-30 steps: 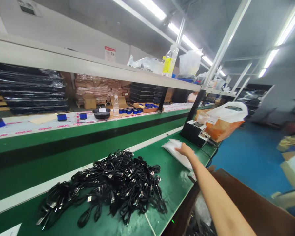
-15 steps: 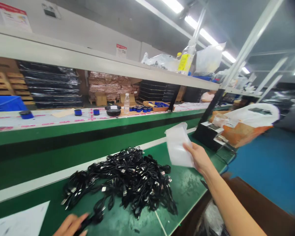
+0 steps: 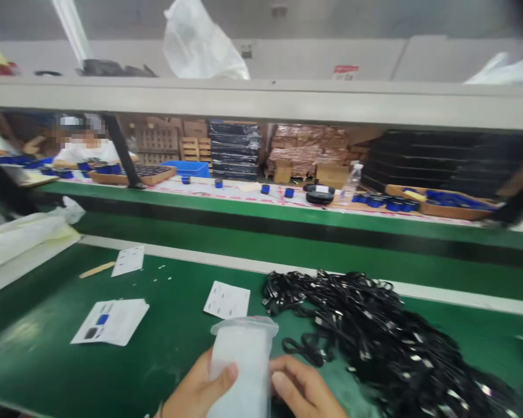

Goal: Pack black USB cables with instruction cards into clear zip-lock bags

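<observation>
Handling step, looks like: left hand (image 3: 203, 382) grips the white pouch (image 3: 244, 363) above the bench (image 3: 174, 354), right hand (image 3: 305, 388) by its edge, can't tell if pinching. Next move probably needs it steady.

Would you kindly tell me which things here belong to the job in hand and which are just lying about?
Likely in the job:
white pouch, in the left hand
black cables, near the right hand
stacked printed sheets

Apparently lying about:
tan strip
clear bottle
blue bin
</observation>
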A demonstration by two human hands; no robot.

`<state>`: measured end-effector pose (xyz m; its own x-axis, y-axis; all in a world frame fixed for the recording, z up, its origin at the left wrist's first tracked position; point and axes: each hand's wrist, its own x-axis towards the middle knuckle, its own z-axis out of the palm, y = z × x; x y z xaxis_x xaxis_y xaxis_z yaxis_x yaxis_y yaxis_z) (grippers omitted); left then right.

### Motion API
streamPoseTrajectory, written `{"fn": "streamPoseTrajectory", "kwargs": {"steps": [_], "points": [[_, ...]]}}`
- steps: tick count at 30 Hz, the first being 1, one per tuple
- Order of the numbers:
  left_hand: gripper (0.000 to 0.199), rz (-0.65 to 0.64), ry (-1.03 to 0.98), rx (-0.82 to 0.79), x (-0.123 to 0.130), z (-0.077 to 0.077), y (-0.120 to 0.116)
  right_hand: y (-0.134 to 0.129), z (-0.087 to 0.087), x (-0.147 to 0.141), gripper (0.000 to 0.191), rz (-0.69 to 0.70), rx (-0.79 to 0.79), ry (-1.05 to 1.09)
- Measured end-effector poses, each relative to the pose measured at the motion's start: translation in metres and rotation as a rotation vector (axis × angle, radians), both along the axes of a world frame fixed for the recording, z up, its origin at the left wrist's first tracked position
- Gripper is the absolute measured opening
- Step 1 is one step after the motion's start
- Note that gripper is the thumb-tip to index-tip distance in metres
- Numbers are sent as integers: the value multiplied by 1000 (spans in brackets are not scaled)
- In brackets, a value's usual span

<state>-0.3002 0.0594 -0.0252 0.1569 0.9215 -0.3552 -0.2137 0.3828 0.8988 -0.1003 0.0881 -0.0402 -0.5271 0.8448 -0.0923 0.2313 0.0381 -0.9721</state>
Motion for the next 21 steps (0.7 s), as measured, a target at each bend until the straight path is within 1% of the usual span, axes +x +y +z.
{"fn": "streamPoseTrajectory", "kwargs": {"steps": [2,3,4,5,6,7,8,9,11,13,16,19,20,21], "points": [[67,1,53,-1,-34,0,-6,15,9,-16,34,-37,208,-252],[68,-32,76,16,-49,-1,-9,24,14,-26,35,-35,323,-374],[68,-79,95,40,-62,-1,-11,33,18,-39,42,-7,431,-484],[68,-118,117,61,-72,-1,-13,42,20,-53,57,63,532,-602],[68,-144,143,72,-81,-1,-15,52,22,-67,75,127,576,-653],[67,-158,166,76,-87,-1,-16,62,23,-81,91,183,587,-679],[66,-162,185,70,-92,-1,-17,72,23,-94,103,230,597,-709],[65,-163,198,66,-96,-1,-18,82,23,-104,111,269,595,-736],[64,-193,204,86,-102,-2,-20,98,23,-118,116,322,587,-795],[62,-217,206,119,-108,-5,-20,109,23,-122,114,348,581,-829],[63,-225,215,154,-119,-12,-19,112,24,-115,112,375,572,-814],[60,-240,278,196,-126,-16,-15,102,30,-102,109,371,528,-753],[59,-248,302,208,-127,-15,-13,96,34,-98,104,352,508,-718],[58,-262,322,217,-126,-12,-11,89,38,-95,95,328,484,-672]]}}
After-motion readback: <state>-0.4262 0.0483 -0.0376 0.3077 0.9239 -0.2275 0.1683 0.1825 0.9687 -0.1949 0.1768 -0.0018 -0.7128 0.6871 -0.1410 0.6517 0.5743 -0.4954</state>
